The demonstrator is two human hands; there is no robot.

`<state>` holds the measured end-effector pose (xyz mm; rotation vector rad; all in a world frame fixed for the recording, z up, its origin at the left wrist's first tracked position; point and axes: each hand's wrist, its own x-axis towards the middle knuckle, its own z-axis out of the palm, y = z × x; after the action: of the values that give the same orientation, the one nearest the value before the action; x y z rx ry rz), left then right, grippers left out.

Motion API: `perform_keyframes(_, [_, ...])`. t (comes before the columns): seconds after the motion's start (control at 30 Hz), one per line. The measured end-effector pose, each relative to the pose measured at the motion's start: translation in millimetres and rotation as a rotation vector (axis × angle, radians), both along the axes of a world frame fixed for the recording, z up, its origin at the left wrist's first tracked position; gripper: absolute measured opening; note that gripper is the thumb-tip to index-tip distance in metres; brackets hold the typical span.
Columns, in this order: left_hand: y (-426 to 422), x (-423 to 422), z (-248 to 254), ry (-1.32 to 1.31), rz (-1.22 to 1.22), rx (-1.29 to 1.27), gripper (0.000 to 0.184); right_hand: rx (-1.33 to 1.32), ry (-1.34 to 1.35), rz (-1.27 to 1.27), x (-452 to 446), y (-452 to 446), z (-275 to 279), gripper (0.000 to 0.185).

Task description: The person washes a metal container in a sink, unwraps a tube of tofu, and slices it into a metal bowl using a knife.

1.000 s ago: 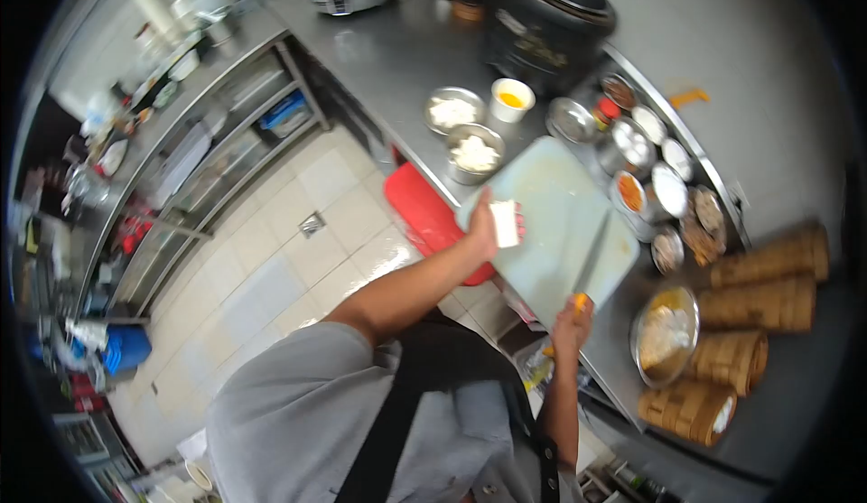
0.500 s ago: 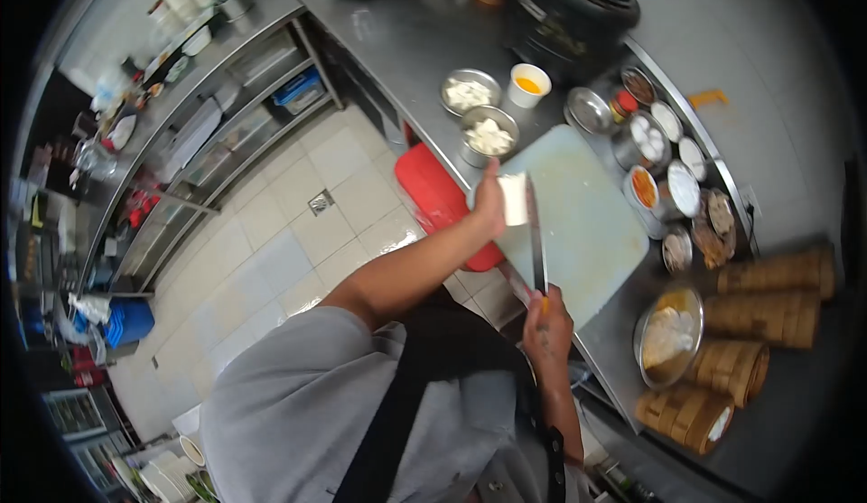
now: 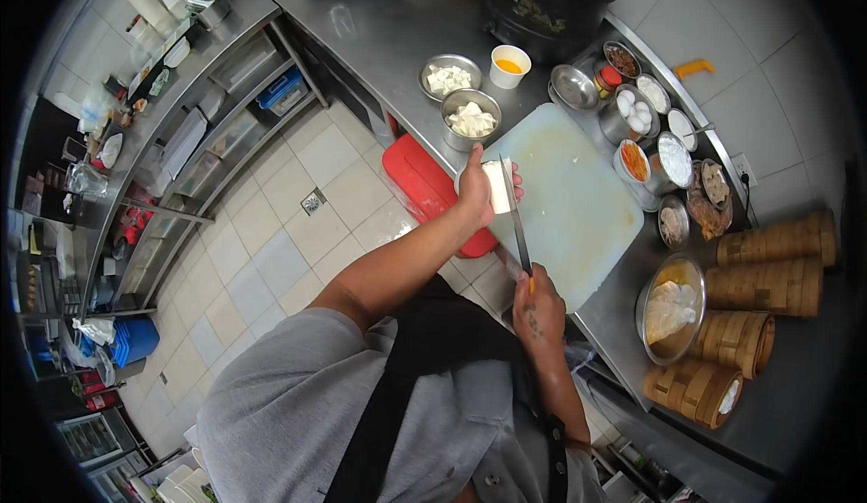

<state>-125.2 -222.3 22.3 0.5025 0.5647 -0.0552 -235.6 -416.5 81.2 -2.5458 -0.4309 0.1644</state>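
A white block of tofu point(image 3: 496, 189) rests in my left hand point(image 3: 476, 194), whose fingertips show past its far side. My right hand point(image 3: 539, 312) is closed round the handle of a long knife point(image 3: 519, 235). The blade lies along the right part of the tofu. Both hands are over the near left edge of a pale cutting board point(image 3: 578, 205). Just beyond my left hand stands a metal bowl point(image 3: 471, 116) of white tofu pieces, with a second metal bowl point(image 3: 449, 79) of cubes behind it.
A white cup point(image 3: 508, 67) with orange contents and a black pot point(image 3: 546, 6) stand farther back. Small ingredient containers line the wall. Bamboo steamers point(image 3: 768, 291) and a metal bowl point(image 3: 671, 309) are at the right. A red container point(image 3: 424, 191) sits below the counter edge.
The knife blade has shifted from the tofu's right edge to over its right part. Fingertips of my left hand now show beyond the block. The whole view has shifted slightly.
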Motion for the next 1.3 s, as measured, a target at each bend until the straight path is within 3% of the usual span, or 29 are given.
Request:
perform_keyframes(0.67, [-8.6,-14.9,-7.0,0.054,-0.017,-0.037,0.072,-0.089,0.079,0.045,4.4,3.8,-32.0,0.027])
perform_keyframes(0.87, [-0.4,-22.7,-4.4,-0.064,0.016,-0.112,0.066,0.081,-0.050,0.058,0.6,0.5,-15.7,0.026])
perform_keyframes(0.97, [9.8,-21.8,-17.8,-0.239,0.002,-0.280,0.057,0.332,0.329,-0.029,5.2,-8.6,-4.2,0.028])
perform_keyframes(1.07, [11.7,-24.8,-12.8,-0.324,-0.043,-0.266,0.051,0.593,0.687,-0.136,12.5,-10.7,26.5,0.030])
perform_keyframes(1.3, [11.6,-17.0,-17.3,-0.383,-0.089,-0.288,0.051,0.500,0.706,-0.125,16.7,-16.9,27.4,0.031])
